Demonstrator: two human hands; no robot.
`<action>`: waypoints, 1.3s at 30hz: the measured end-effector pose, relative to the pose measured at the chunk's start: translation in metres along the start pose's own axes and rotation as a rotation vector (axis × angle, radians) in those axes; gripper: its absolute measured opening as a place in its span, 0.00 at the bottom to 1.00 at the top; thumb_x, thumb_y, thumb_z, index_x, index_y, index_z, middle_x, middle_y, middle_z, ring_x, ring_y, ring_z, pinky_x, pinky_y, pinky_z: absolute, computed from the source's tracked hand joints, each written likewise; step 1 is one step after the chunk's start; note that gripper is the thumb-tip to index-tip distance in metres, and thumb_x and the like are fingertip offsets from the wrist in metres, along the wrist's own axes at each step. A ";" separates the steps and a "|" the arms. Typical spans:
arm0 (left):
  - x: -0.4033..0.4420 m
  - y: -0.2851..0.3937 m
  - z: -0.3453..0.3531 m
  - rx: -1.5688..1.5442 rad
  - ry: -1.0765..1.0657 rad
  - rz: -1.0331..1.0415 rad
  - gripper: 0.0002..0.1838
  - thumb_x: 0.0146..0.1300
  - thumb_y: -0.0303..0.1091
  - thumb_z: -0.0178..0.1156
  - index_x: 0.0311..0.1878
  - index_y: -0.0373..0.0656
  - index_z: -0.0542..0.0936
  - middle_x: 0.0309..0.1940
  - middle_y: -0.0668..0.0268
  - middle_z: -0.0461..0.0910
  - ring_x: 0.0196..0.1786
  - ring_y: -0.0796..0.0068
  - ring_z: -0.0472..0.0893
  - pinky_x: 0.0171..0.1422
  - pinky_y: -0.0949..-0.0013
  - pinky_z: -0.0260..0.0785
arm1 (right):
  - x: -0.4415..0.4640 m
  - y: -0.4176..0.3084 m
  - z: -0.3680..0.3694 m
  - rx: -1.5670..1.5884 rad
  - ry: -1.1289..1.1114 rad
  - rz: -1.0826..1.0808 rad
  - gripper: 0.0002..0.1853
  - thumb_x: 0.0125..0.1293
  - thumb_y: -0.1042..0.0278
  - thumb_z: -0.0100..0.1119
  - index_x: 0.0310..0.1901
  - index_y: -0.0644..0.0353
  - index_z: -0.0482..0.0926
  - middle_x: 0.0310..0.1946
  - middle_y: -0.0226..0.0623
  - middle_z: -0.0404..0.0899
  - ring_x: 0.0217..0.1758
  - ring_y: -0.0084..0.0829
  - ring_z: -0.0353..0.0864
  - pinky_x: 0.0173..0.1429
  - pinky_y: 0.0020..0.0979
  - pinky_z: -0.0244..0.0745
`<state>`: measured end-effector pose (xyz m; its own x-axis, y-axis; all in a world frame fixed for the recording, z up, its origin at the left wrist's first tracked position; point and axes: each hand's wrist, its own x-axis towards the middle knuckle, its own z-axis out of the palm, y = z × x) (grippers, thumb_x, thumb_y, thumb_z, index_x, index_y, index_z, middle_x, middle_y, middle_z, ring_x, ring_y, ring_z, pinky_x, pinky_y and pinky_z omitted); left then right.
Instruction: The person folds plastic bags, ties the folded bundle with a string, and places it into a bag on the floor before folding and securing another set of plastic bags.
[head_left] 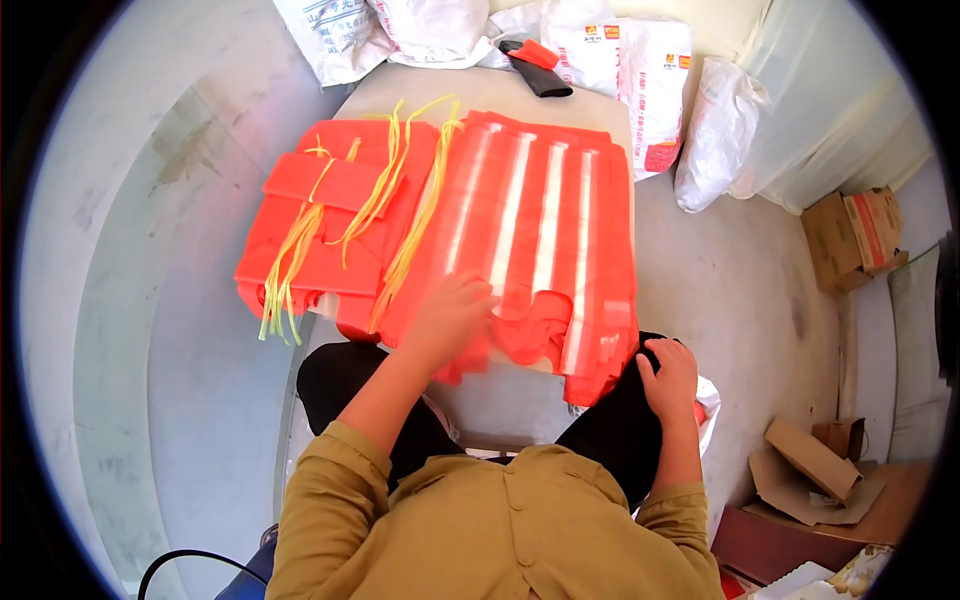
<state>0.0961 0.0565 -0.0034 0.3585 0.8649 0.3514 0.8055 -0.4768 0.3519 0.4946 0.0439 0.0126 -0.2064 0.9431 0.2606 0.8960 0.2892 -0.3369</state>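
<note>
My left hand [447, 318] is on the near edge of a stack of red cloth with whitish stripes [530, 210]; it is blurred, and its fingers are hard to make out. A rolled or bunched bit of red cloth [540, 325] lies just right of it. My right hand [670, 375] rests on my knee, fingers apart, holding nothing. Folded red bundles [335, 185] lie at the left of the table, tied with yellow strings. More yellow strings [420, 230] hang loosely across the red cloth between the bundles and the striped stack.
White printed sacks [655, 90] stand behind the table [375, 97]. A black object with a red piece [540, 70] lies at its far edge. Cardboard boxes [850, 240] stand at the right, with opened cardboard [810, 475] at the lower right.
</note>
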 end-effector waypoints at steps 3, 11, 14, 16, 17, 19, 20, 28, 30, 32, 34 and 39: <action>0.014 0.013 0.009 -0.013 0.020 0.056 0.20 0.55 0.28 0.70 0.53 0.43 0.83 0.57 0.62 0.81 0.67 0.54 0.76 0.70 0.51 0.69 | 0.002 0.000 0.000 -0.009 0.005 -0.001 0.14 0.64 0.63 0.67 0.47 0.60 0.85 0.50 0.42 0.86 0.59 0.46 0.80 0.68 0.46 0.71; 0.032 -0.002 0.028 -0.212 0.009 -0.131 0.09 0.59 0.25 0.67 0.43 0.38 0.85 0.42 0.57 0.86 0.49 0.53 0.83 0.56 0.57 0.76 | -0.001 0.003 -0.004 0.018 0.042 0.005 0.13 0.63 0.63 0.67 0.46 0.60 0.85 0.49 0.41 0.86 0.57 0.47 0.81 0.65 0.45 0.73; 0.037 0.007 0.019 -0.306 0.042 -0.289 0.06 0.61 0.27 0.65 0.40 0.38 0.85 0.38 0.56 0.85 0.46 0.52 0.83 0.52 0.56 0.76 | -0.001 0.003 -0.005 0.025 0.034 0.009 0.13 0.63 0.64 0.67 0.46 0.61 0.85 0.49 0.41 0.86 0.57 0.47 0.81 0.65 0.44 0.73; 0.042 0.010 0.016 -0.393 0.100 -0.369 0.06 0.62 0.29 0.64 0.39 0.38 0.84 0.35 0.56 0.83 0.44 0.51 0.81 0.48 0.53 0.74 | 0.002 0.001 -0.005 0.032 0.015 0.017 0.13 0.63 0.64 0.67 0.46 0.60 0.85 0.49 0.42 0.86 0.57 0.46 0.81 0.65 0.44 0.73; 0.045 0.007 0.019 -0.399 0.091 -0.359 0.05 0.62 0.29 0.64 0.39 0.38 0.84 0.35 0.56 0.83 0.43 0.51 0.81 0.48 0.53 0.74 | 0.002 0.002 -0.006 0.029 0.021 0.007 0.14 0.63 0.63 0.67 0.46 0.61 0.84 0.49 0.42 0.86 0.57 0.47 0.81 0.65 0.44 0.73; 0.049 -0.001 0.021 -0.413 0.075 -0.345 0.05 0.63 0.28 0.64 0.39 0.38 0.84 0.34 0.57 0.83 0.42 0.51 0.81 0.48 0.53 0.74 | 0.002 -0.001 -0.007 0.024 0.028 -0.015 0.14 0.63 0.63 0.67 0.47 0.61 0.84 0.49 0.42 0.86 0.57 0.47 0.81 0.64 0.44 0.74; 0.048 -0.002 0.022 -0.391 0.092 -0.322 0.05 0.62 0.28 0.65 0.38 0.38 0.85 0.34 0.57 0.83 0.43 0.52 0.81 0.48 0.53 0.74 | 0.002 -0.004 -0.008 0.075 0.018 -0.018 0.14 0.63 0.64 0.68 0.48 0.61 0.84 0.50 0.42 0.86 0.58 0.47 0.81 0.64 0.44 0.74; 0.052 0.006 0.012 -0.264 0.110 -0.240 0.03 0.60 0.28 0.67 0.37 0.41 0.87 0.38 0.61 0.84 0.48 0.54 0.80 0.53 0.55 0.74 | 0.051 -0.087 0.034 0.337 -0.155 -0.156 0.25 0.63 0.68 0.70 0.62 0.60 0.78 0.58 0.44 0.82 0.62 0.50 0.79 0.65 0.44 0.76; 0.051 0.006 0.011 -0.249 0.063 -0.241 0.04 0.63 0.28 0.67 0.40 0.41 0.87 0.41 0.61 0.84 0.50 0.55 0.80 0.55 0.56 0.74 | 0.070 -0.107 0.059 0.392 -0.123 -0.204 0.26 0.62 0.69 0.70 0.63 0.60 0.78 0.61 0.45 0.80 0.63 0.50 0.78 0.66 0.43 0.76; 0.051 0.006 0.009 -0.241 0.030 -0.236 0.05 0.63 0.29 0.67 0.41 0.41 0.87 0.43 0.62 0.83 0.51 0.55 0.79 0.56 0.56 0.74 | 0.086 -0.127 0.074 0.461 -0.066 -0.263 0.26 0.62 0.71 0.70 0.62 0.61 0.78 0.61 0.45 0.79 0.64 0.49 0.77 0.66 0.43 0.76; 0.051 0.009 0.006 -0.251 0.007 -0.224 0.05 0.63 0.29 0.68 0.40 0.41 0.87 0.42 0.63 0.83 0.51 0.55 0.79 0.57 0.55 0.74 | 0.100 -0.137 0.096 0.429 -0.045 -0.261 0.23 0.61 0.72 0.69 0.59 0.61 0.80 0.61 0.45 0.80 0.62 0.48 0.78 0.64 0.42 0.77; 0.038 -0.009 0.013 -0.282 0.205 -0.335 0.14 0.69 0.31 0.63 0.57 0.42 0.83 0.52 0.58 0.81 0.59 0.59 0.78 0.65 0.61 0.71 | 0.124 -0.138 0.120 0.445 -0.173 -0.150 0.15 0.63 0.75 0.66 0.52 0.63 0.83 0.56 0.43 0.82 0.55 0.45 0.82 0.58 0.40 0.80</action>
<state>0.1089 0.0958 -0.0045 -0.0222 0.9430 0.3321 0.6913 -0.2255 0.6865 0.2982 0.1406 -0.0172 -0.4163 0.8881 0.1950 0.6046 0.4306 -0.6701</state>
